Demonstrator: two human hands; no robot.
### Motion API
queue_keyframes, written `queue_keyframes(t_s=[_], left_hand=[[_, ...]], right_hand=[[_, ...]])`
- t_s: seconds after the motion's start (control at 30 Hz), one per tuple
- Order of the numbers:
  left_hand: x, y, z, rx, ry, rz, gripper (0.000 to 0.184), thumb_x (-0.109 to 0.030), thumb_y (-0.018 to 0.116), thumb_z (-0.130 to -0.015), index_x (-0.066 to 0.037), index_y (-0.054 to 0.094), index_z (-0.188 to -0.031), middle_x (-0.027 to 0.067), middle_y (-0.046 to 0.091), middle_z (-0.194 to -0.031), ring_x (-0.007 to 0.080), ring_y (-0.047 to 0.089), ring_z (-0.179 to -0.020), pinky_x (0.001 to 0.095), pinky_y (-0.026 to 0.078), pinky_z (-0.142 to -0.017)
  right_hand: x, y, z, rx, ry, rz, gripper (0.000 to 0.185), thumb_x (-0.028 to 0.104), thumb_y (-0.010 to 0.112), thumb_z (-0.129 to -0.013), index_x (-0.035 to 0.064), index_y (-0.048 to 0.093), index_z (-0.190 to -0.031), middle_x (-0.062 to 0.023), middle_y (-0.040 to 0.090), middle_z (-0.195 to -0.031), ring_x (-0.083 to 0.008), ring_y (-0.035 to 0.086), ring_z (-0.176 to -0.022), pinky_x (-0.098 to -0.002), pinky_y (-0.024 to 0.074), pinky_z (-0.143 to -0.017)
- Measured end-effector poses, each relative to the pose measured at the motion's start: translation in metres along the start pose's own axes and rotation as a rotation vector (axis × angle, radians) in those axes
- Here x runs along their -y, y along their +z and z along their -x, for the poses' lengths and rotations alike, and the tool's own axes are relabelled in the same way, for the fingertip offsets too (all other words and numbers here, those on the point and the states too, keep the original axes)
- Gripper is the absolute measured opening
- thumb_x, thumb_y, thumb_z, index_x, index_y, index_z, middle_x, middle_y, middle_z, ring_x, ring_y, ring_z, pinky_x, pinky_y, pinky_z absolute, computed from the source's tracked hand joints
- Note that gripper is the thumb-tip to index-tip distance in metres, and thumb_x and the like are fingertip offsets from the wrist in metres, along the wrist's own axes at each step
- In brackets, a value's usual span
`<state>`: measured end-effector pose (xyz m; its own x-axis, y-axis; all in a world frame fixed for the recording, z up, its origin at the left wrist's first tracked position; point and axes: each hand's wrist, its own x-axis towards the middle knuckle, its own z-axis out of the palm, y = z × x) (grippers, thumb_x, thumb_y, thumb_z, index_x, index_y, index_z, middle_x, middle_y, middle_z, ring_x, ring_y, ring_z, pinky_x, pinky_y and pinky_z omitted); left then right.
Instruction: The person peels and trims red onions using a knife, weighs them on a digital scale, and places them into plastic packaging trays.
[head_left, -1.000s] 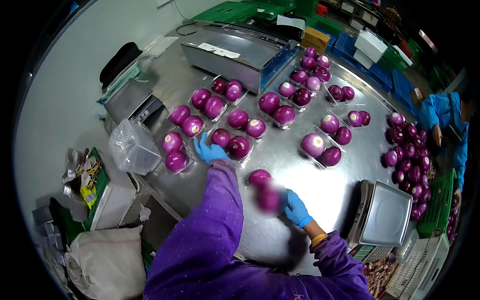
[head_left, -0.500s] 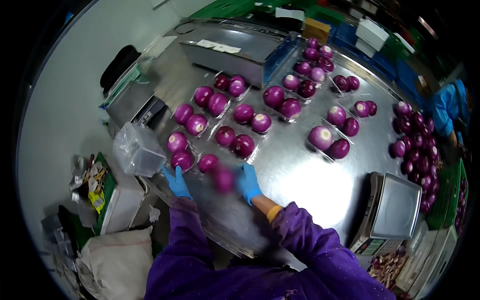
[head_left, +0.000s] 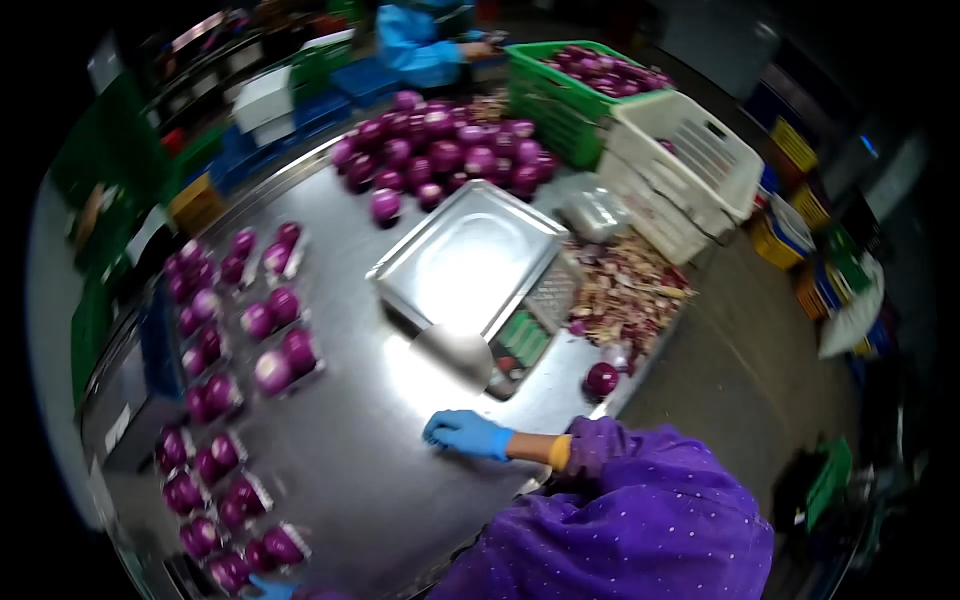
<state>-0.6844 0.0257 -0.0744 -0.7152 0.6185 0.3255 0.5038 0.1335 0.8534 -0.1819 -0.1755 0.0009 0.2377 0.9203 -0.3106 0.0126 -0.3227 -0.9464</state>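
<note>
Near the scale [head_left: 470,235], right hand [head_left: 466,434] curled in, seemingly empty; left hand [head_left: 268,588], edge-cut, I couldn't read. Trayed onions [head_left: 283,543], I judged, wanted level handling.

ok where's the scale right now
In the head view, the scale sits upper-centre on the table, left of the onion skins and just below the onion pile.
</note>
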Motion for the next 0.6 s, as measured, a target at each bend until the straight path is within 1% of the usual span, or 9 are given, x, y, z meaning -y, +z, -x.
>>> queue_keyframes(t_s=[0.13, 0.17, 0.23, 0.3, 0.37, 0.43, 0.47, 0.53, 0.6], left_hand=[[-0.067, 0.027, 0.037, 0.179, 0.370, 0.193, 0.048, -0.028, 0.056, -0.093, 0.004, 0.051, -0.128, 0.0193, 0.054, -0.128, 0.0289, 0.054, -0.112, 0.0368, 0.042, -0.100], [-0.085, 0.041, 0.054, 0.289, 0.402, 0.266, 0.046, -0.027, 0.055, -0.093, 0.004, 0.051, -0.128, 0.0190, 0.054, -0.128, 0.0285, 0.054, -0.112, 0.0367, 0.042, -0.100], [-0.163, 0.056, 0.128, 0.503, 0.313, 0.310, 0.037, -0.018, 0.050, -0.096, 0.004, 0.054, -0.125, 0.0179, 0.056, -0.126, 0.0253, 0.055, -0.111, 0.0344, 0.042, -0.099], [-0.236, 0.069, 0.234, 0.686, 0.370, 0.529, 0.032, -0.012, 0.049, -0.096, 0.004, 0.056, -0.122, 0.0145, 0.060, -0.119, 0.0202, 0.057, -0.106, 0.0306, 0.043, -0.096], [-0.269, 0.088, 0.330, 0.826, 0.231, 0.629, 0.029, -0.009, 0.049, -0.095, 0.003, 0.057, -0.120, 0.0129, 0.061, -0.116, 0.0187, 0.057, -0.104, 0.0311, 0.043, -0.095], [-0.317, 0.090, 0.418, 1.022, 0.357, 0.650, 0.027, -0.008, 0.050, -0.094, 0.003, 0.059, -0.118, 0.0117, 0.062, -0.113, 0.0185, 0.058, -0.102, 0.0316, 0.043, -0.095], [-0.338, 0.091, 0.455, 1.103, 0.352, 0.610, 0.027, -0.008, 0.051, -0.093, 0.003, 0.059, -0.117, 0.0115, 0.062, -0.112, 0.0186, 0.059, -0.102, 0.0317, 0.044, -0.094], [-0.373, 0.090, 0.518, 1.266, 0.317, 0.565, 0.025, -0.004, 0.055, -0.090, 0.003, 0.061, -0.113, 0.0111, 0.064, -0.108, 0.0189, 0.059, -0.102, 0.0321, 0.045, -0.093], [-0.396, 0.088, 0.556, 1.390, 0.369, 0.601, 0.025, -0.003, 0.056, -0.089, 0.003, 0.061, -0.113, 0.0117, 0.064, -0.109, 0.0187, 0.060, -0.102, 0.0315, 0.045, -0.094]], right_hand=[[-0.019, -0.148, 0.093, -0.558, -0.102, 0.052, 0.017, 0.014, 0.053, -0.091, 0.0046, 0.062, -0.102, -0.0095, 0.065, -0.092, -0.0183, 0.062, -0.082, -0.0307, 0.0493, -0.079], [-0.051, -0.192, 0.108, -0.722, -0.192, 0.290, 0.017, 0.011, 0.053, -0.089, 0.0048, 0.063, -0.101, -0.0105, 0.064, -0.093, -0.0226, 0.062, -0.084, -0.0332, 0.0489, -0.080], [-0.056, -0.264, 0.147, -0.911, -0.131, 0.511, 0.017, 0.011, 0.055, -0.084, 0.0040, 0.063, -0.097, -0.0136, 0.063, -0.092, -0.0320, 0.060, -0.088, -0.0383, 0.0478, -0.080], [-0.088, -0.341, 0.167, -0.976, -0.172, 0.888, 0.022, 0.011, 0.055, -0.080, 0.0070, 0.063, -0.099, -0.0125, 0.061, -0.099, -0.0318, 0.058, -0.093, -0.0413, 0.0455, -0.082], [-0.118, -0.405, 0.175, -0.947, -0.005, 1.143, 0.028, 0.011, 0.057, -0.076, 0.0093, 0.061, -0.104, -0.0120, 0.060, -0.101, -0.0322, 0.056, -0.095, -0.0434, 0.0438, -0.082], [-0.155, -0.457, 0.178, -0.743, 0.233, 1.321, 0.036, 0.015, 0.061, -0.073, 0.0118, 0.060, -0.109, -0.0116, 0.059, -0.097, -0.0320, 0.056, -0.093, -0.0443, 0.0426, -0.082], [-0.158, -0.466, 0.181, -0.657, 0.278, 1.319, 0.025, 0.014, 0.060, -0.073, 0.0106, 0.062, -0.098, -0.0135, 0.058, -0.096, -0.0312, 0.056, -0.092, -0.0440, 0.0421, -0.081], [-0.165, -0.481, 0.184, -0.526, 0.197, 1.380, 0.023, 0.012, 0.058, -0.073, 0.0102, 0.062, -0.096, -0.0146, 0.059, -0.095, -0.0319, 0.059, -0.089, -0.0439, 0.0447, -0.076], [-0.158, -0.495, 0.185, -0.406, 0.165, 1.252, 0.022, 0.013, 0.058, -0.074, 0.0088, 0.062, -0.095, -0.0168, 0.059, -0.094, -0.0339, 0.061, -0.084, -0.0453, 0.0465, -0.071]])
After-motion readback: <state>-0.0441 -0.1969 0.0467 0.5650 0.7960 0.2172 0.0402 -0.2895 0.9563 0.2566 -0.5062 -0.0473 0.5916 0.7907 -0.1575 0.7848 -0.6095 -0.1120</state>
